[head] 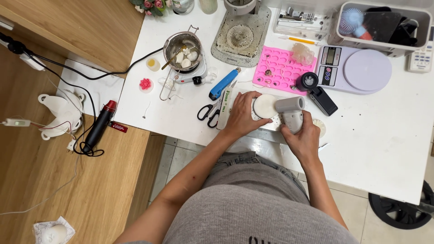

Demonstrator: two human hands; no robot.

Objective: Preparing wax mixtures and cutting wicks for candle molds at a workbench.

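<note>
Lying just left of the white disc (265,106), a long green-and-white box (227,103) points up toward the blue cutter (224,84), scissors (209,113) beside it. Above the disc sits the pink mould (278,68); to the mould's right, a grey scale (357,69). The left hand (240,118) spreads flat, fingers steadying the disc's edge. The right hand (302,138) wraps closed round the handle of a grey heat gun (290,108), whose barrel touches the disc.
</note>
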